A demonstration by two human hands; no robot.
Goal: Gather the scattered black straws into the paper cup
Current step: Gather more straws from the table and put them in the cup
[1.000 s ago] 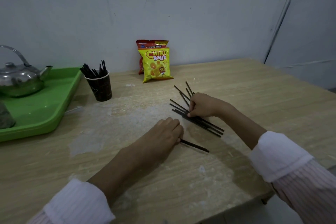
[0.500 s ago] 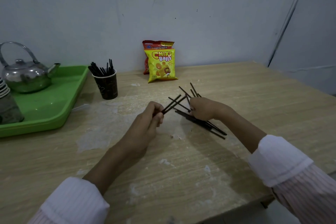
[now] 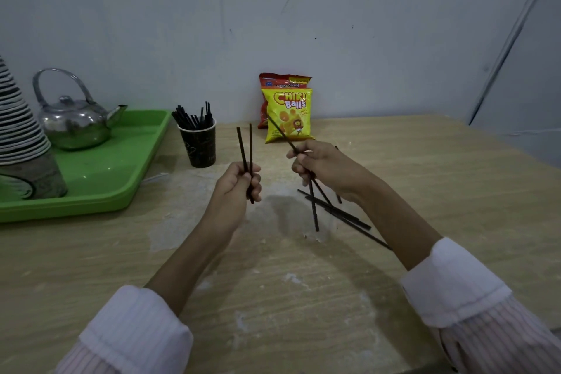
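At the far left, a stack of cups (image 3: 18,130) and a steel kettle (image 3: 74,121) stand on a green tray (image 3: 100,179) at the edge of your desk (image 3: 303,297). Just right of the tray, the dark paper cup (image 3: 198,146) stands upright on the desk, with a cluster of black straws (image 3: 194,118) sticking out of it.

Near the middle, your left hand (image 3: 239,184) is raised off the desk, fingers curled round two straws (image 3: 246,146) held nearly upright, close to the cup but not over it. Behind the hands, a yellow snack bag (image 3: 288,118) leans against a red one (image 3: 282,80) by the wall.

To the right, your right hand (image 3: 321,167) pinches a few more straws (image 3: 312,206); one angles up across the yellow bag, the others slant down towards the desk. Beneath and beside that hand, several loose straws (image 3: 349,217) lie crossed on the desk, partly hidden by your right forearm. White cuffs cover both wrists.
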